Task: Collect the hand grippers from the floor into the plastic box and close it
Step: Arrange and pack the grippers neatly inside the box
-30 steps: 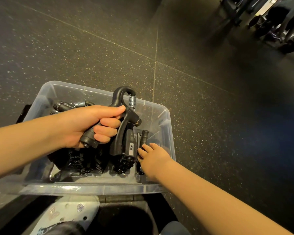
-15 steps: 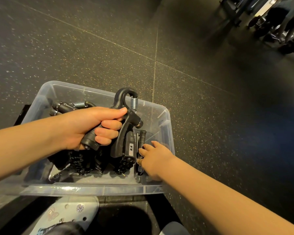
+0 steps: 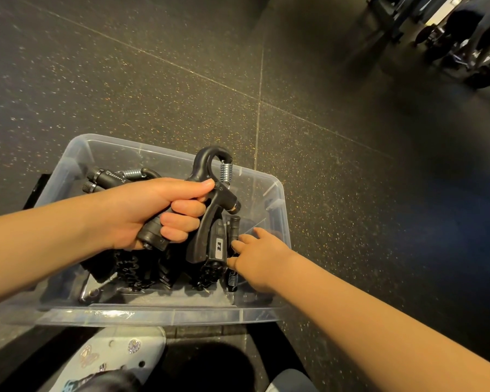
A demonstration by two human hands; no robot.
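- Black hand gripper with a hooked top and a bare steel coil spring (image 3: 208,162): held above the open box and not yet laid in. One handle is enclosed in the left grip; the other hangs free between the two grips.
- Left grip (image 3: 153,210): pressed together round that handle, with the thumb along the top and the fingers curled beneath. The forearm enters from the left, roughly level over the box.
- Heap of further black hand grippers (image 3: 136,270): in the box, directly beneath the left grip. A pair of knurled black handles with a spring (image 3: 108,176) projects on the far side of it.
- Slim black hand gripper standing at the box's right end (image 3: 234,224): just ahead of the right grip and touched by its fingertips (image 3: 238,244).
- Right grip (image 3: 259,258): loosely spread, fingers laid against the slim gripper and not seen to close round it. The arm reaches down into the box from the lower right.
- Clear plastic box (image 3: 159,316): under both grips, on the dark speckled rubber floor (image 3: 323,137), with no lid on it.
- Progress, as a judgement: collection is nearly complete. What remains is to lower the held gripper, settle the pile and close the box. No lid can be identified in view.
- White clog with charms (image 3: 119,355): nearer the person than both grips.
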